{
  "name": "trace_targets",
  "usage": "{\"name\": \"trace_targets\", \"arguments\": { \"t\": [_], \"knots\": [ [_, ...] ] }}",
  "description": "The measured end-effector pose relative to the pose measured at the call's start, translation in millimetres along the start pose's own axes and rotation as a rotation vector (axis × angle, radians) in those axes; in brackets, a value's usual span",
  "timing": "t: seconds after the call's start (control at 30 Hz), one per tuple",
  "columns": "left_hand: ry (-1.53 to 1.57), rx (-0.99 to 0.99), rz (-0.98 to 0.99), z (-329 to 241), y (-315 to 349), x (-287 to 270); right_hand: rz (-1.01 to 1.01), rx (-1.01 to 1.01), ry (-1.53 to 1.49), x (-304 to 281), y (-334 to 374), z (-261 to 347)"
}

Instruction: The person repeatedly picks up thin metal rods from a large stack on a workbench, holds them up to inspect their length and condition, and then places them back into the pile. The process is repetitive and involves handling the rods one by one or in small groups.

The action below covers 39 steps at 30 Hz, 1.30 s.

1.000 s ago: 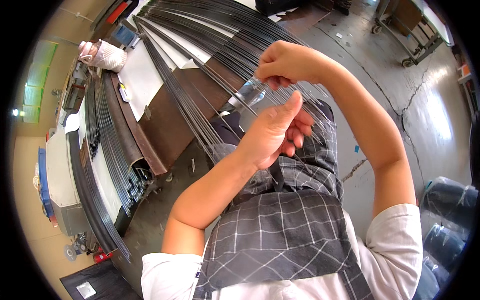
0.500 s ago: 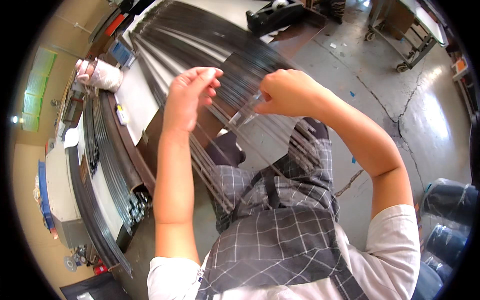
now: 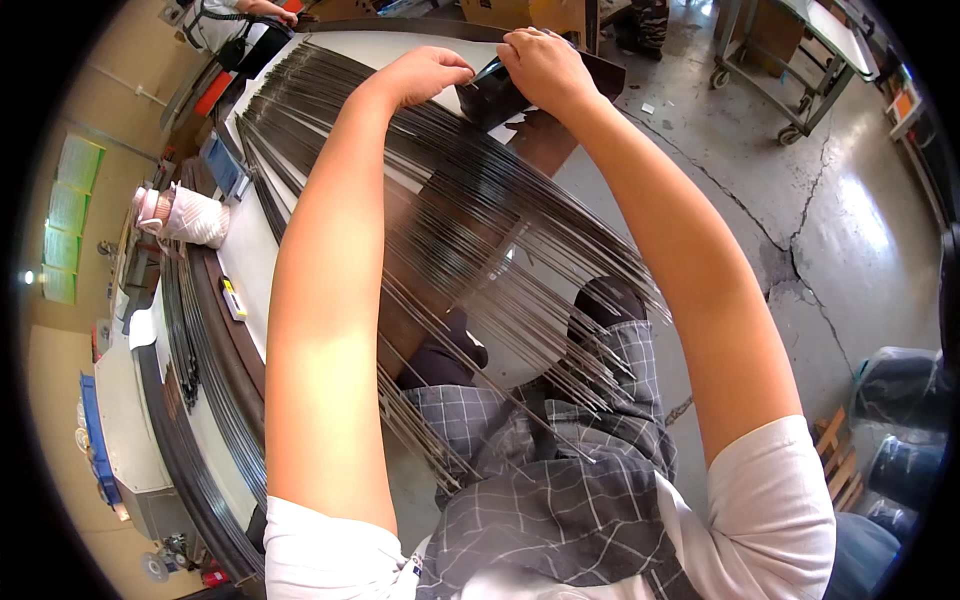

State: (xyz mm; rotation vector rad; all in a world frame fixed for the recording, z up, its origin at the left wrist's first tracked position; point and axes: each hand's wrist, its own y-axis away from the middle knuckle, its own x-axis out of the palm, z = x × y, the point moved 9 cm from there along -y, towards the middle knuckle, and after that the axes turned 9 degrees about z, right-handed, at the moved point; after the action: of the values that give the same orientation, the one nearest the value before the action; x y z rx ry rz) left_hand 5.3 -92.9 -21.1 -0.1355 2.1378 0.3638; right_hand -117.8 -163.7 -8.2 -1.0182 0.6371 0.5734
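Many thin dark rods point(image 3: 480, 190) fan out side by side across the table, their near ends jutting over its edge above my lap. A clear strip point(image 3: 492, 268) runs across them near those ends. At the table's far side stands a black tape dispenser point(image 3: 488, 98). My left hand point(image 3: 425, 76) reaches to its left end with thumb and forefinger pinched; what they hold, if anything, is too small to make out. My right hand point(image 3: 545, 68) is closed over the dispenser's top, its fingers curled onto it.
A wrapped pink-lidded jar point(image 3: 195, 215) and a yellow-and-white marker-like item point(image 3: 232, 298) sit at left. More long dark strips point(image 3: 215, 370) lie beyond. Another person's hand point(image 3: 268, 10) shows at top left. A wheeled cart point(image 3: 810, 60) stands at right.
Both hands have moved forward from above the rods to the tape dispenser. My right hand has left the clear strip, which now lies across the rods.
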Motion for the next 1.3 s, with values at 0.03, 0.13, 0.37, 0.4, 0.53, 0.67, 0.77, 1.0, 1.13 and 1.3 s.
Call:
{"name": "trace_targets", "arguments": {
  "t": [0.03, 0.13, 0.37, 0.4, 0.53, 0.67, 0.77, 1.0, 1.13, 1.3],
  "knots": [
    [0.010, 0.011, 0.036, -6, 1, 2, -0.026, -0.003, -0.002, -1, 2, 0],
    [0.115, -0.087, 0.084, -5, 3, 3, -0.052, -0.019, -0.018, -2, 2, 0],
    [0.313, -0.096, 0.029, 12, 11, -4, -0.060, 0.017, -0.025, -1, 2, -4],
    [0.308, -0.099, 0.020, 12, 15, -6, -0.056, 0.029, -0.027, -1, 2, -6],
    [0.294, -0.164, 0.062, 17, 24, -3, -0.125, 0.043, -0.024, -5, 4, -7],
    [0.187, -0.232, 0.038, 16, 28, 2, -0.128, 0.037, 0.004, -6, 5, -3],
    [0.165, -0.191, -0.020, 19, 25, 7, -0.095, 0.057, 0.016, -2, 5, -4],
    [-0.397, -0.090, -0.683, 3, 78, -10, -0.084, -0.084, 0.052, -5, -3, 7],
    [0.597, 0.284, -0.827, -12, 181, -35, 0.002, -0.045, -0.054, -25, 24, 60],
    [1.294, 0.519, -0.826, -9, 303, -9, 0.742, -0.158, -0.286, 39, 81, 185]
  ]
}}
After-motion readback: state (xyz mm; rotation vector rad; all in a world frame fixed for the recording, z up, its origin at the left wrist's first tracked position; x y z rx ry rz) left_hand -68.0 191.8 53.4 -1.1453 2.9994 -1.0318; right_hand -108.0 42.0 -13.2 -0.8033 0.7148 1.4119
